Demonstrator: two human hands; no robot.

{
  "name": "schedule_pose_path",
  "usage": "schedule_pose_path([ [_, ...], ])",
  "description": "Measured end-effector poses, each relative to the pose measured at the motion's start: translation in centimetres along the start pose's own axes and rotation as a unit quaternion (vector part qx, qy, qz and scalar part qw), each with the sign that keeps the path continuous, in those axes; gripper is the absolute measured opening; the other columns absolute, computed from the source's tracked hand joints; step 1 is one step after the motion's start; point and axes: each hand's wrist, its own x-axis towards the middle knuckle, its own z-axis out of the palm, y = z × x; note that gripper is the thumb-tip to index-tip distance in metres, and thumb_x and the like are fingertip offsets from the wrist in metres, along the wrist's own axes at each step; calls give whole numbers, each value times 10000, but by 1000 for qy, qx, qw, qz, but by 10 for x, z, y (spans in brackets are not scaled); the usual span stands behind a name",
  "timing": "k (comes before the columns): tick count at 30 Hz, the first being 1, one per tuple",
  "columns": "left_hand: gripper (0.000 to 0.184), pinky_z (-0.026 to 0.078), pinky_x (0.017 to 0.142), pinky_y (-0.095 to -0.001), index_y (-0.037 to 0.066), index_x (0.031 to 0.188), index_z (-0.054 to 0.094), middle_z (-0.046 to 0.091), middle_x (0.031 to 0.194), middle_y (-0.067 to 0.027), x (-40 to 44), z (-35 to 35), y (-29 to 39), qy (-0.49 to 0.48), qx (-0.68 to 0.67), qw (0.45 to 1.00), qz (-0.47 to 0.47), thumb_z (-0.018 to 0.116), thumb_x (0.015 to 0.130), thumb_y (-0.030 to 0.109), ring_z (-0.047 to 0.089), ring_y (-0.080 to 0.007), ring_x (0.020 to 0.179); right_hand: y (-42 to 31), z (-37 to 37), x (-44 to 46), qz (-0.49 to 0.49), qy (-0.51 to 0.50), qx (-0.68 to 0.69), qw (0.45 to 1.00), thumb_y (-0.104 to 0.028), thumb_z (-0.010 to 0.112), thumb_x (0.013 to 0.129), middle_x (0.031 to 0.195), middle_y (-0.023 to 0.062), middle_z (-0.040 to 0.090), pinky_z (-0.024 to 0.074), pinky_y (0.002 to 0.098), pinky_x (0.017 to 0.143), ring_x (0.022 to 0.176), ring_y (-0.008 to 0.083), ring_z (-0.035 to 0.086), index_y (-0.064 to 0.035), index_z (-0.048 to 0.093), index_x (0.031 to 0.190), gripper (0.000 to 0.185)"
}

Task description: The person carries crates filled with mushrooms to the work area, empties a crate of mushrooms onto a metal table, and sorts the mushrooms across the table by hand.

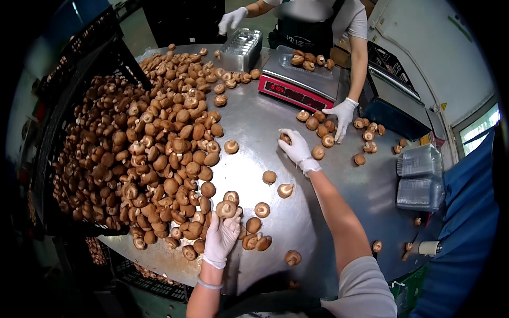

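Note:
My left hand (222, 238), in a white glove, has its fingers closed around a brown mushroom (226, 209) that shows its pale stem side. It is at the near right edge of a large mushroom heap (154, 143). Farther out over the metal table, my gloved right hand (298, 147) grips another mushroom (285, 139) between thumb and fingers. Between my hands lie several loose mushrooms, among them one stem-up mushroom (262, 210). Just right of my right hand is a small group of mushrooms (318, 153), close to a co-worker's gloved hand (343, 117).
A red scale (297, 98) reading 0.105 bears a clear tray of mushrooms (310, 59). Clear trays (241, 50) are stacked at the back, and more tray stacks (420, 177) stand at right. A black crate (114, 58) leans at left. The co-worker's other hand (231, 20) is over the back trays.

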Motion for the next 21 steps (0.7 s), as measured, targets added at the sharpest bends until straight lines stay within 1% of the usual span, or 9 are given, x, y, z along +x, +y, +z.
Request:
schedule_pose_path([
  [1, 485, 546, 765, -303, 25, 1249, 417, 576, 1134, -203, 2, -3, -2, -1, -17, 1000, -3, 416, 965, 418, 615, -238, 909, -13, -5, -10, 28, -20, 93, 995, -173, 626, 767, 968, 130, 555, 475, 403, 782, 872, 293, 585, -137, 595, 1099, 336],
  [3, 489, 547, 758, -299, 7, 1243, 410, 570, 1137, -213, 4, -2, -5, -4, -17, 1000, 1, 403, 971, 413, 615, -240, 908, -19, 0, -33, -89, -71, -2, 993, -303, 611, 782, 906, 123, 541, 483, 373, 745, 828, 287, 580, -111, 587, 1047, 328],
  [5, 489, 550, 750, -299, -8, 1221, 426, 568, 1130, -219, 5, 1, -8, 1, -20, 1000, -13, 403, 971, 412, 614, -237, 896, -28, 8, -52, -149, -140, -81, 976, -262, 599, 771, 879, 125, 534, 485, 380, 731, 824, 299, 577, -96, 578, 956, 250],
  [9, 541, 524, 796, -287, -28, 1232, 434, 573, 1148, -180, 0, -2, -8, -20, 41, 999, 3, 429, 957, 437, 601, -221, 948, -40, 20, -65, -118, -198, -132, 964, -151, 567, 722, 909, 132, 549, 483, 418, 706, 801, 332, 583, -81, 555, 860, 156],
  [11, 539, 508, 812, -283, -11, 1243, 441, 575, 1136, -143, -3, -1, -6, 9, 83, 996, 22, 436, 953, 444, 586, -212, 951, -27, 27, -62, -111, -184, -50, 975, -236, 645, 724, 893, 133, 550, 486, 375, 746, 845, 315, 583, -89, 595, 966, 287],
  [17, 458, 469, 862, -315, 59, 1259, 455, 561, 1152, -111, 11, 4, -14, 20, 202, 979, 32, 447, 962, 407, 550, -208, 1019, -18, -2, -76, -91, -98, 58, 989, -248, 692, 700, 880, 125, 587, 473, 369, 779, 842, 301, 583, -71, 616, 954, 319],
  [18, 451, 450, 886, -319, 64, 1254, 461, 548, 1169, -101, 17, 8, -17, 16, 201, 979, 14, 445, 962, 407, 531, -208, 1049, -22, -19, -72, -22, -118, 71, 990, -234, 697, 692, 893, 119, 599, 476, 371, 787, 844, 294, 586, -75, 623, 942, 305],
  [19, 444, 431, 909, -323, 68, 1249, 467, 534, 1187, -92, 23, 13, -21, 14, 200, 980, -5, 444, 963, 408, 512, -207, 1079, -19, -33, -68, -41, -70, 16, 997, -209, 692, 697, 879, 112, 597, 481, 363, 789, 849, 263, 596, -73, 625, 933, 280],
  [21, 424, 409, 954, -329, 64, 1224, 487, 523, 1202, -90, 30, 24, -28, 15, 164, 986, -31, 446, 966, 398, 492, -222, 1124, 1, -48, -53, 6, 18, 133, 991, -186, 688, 724, 879, 101, 579, 484, 335, 763, 810, 232, 596, -40, 599, 889, 238],
])
